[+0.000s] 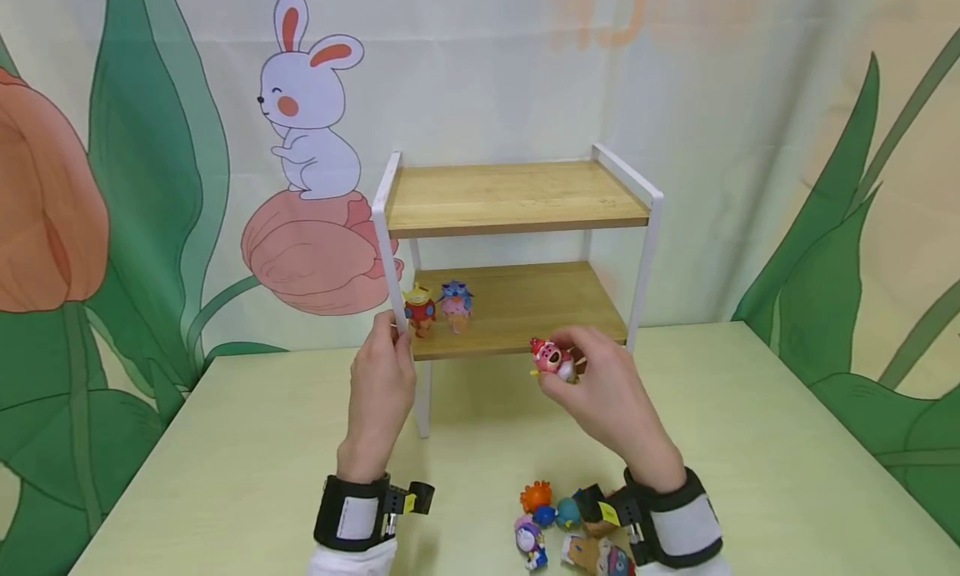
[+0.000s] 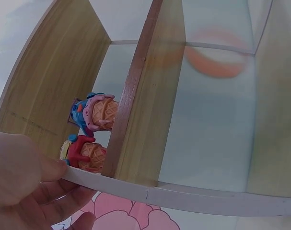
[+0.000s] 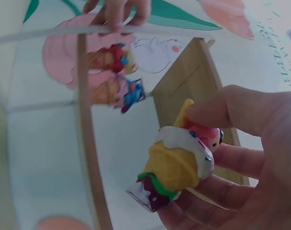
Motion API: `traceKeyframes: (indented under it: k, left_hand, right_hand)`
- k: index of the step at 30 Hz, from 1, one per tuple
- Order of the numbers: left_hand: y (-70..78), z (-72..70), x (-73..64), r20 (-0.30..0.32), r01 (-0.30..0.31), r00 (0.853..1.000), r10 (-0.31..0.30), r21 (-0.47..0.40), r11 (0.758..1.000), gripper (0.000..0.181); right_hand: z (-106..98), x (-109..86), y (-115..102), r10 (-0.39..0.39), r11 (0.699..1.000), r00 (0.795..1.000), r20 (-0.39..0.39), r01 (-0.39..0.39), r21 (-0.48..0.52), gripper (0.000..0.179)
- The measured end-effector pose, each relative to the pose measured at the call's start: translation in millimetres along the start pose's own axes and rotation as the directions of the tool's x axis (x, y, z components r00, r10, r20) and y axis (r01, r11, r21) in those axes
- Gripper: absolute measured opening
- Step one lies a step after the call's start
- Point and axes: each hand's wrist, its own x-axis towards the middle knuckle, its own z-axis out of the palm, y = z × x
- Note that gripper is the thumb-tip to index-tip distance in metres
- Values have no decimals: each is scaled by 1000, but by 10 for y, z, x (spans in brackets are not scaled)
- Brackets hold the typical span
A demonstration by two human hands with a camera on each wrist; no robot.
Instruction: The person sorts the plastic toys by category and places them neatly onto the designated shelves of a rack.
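Note:
My right hand [image 1: 611, 388] pinches a small toy figurine [image 1: 551, 361] between thumb and fingers, in front of the lower shelf's right half. In the right wrist view the figurine [image 3: 176, 160] has a pink head, white icing and a yellow waffle cone. My left hand [image 1: 381, 384] grips the white front-left post [image 1: 392, 267] of a two-tier rack, thumb on one side and fingers on the other. Close to that hand, a red and yellow figurine [image 1: 420, 309] and a blue and pink one [image 1: 456, 305] stand side by side on the lower wooden shelf [image 1: 532, 305].
The upper shelf [image 1: 510, 194] sits above between white side rails. Several more toys lie on the pale table [image 1: 247, 451] near my right wrist, among them an orange spiky one [image 1: 536, 497] and a purple and white one [image 1: 530, 541]. A printed curtain [image 1: 480, 76] hangs behind.

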Motion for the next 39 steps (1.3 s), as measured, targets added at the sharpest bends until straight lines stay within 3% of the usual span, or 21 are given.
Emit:
traceKeyframes:
  k: [9,18,24,33,39]
  left_hand:
    - [-12,-11,12,7,10,1000,-10,2,1000,25]
    - [1,-39,19,4,3,1000,-3,-10,1000,24]
    - [15,-38,4,14,21,1000,-21,-18,1000,25]
    - [6,-33,0,4,17,1000,-17,-21,1000,26]
    - [9,-42,-1,12,21,1000,-21,-18,1000,27]
  right_hand:
    - [108,131,-220,46,989,992,-117,-28,148,37]
    - [208,308,-184,130,956,965,-226,-62,287,41]
    - [336,467,-155,189,924,948,-255,-84,373,41]
    - [514,642,-58,241,912,934,-265,-125,391,45]
    - [660,748,24,199,929,938,-284,-87,360,54]
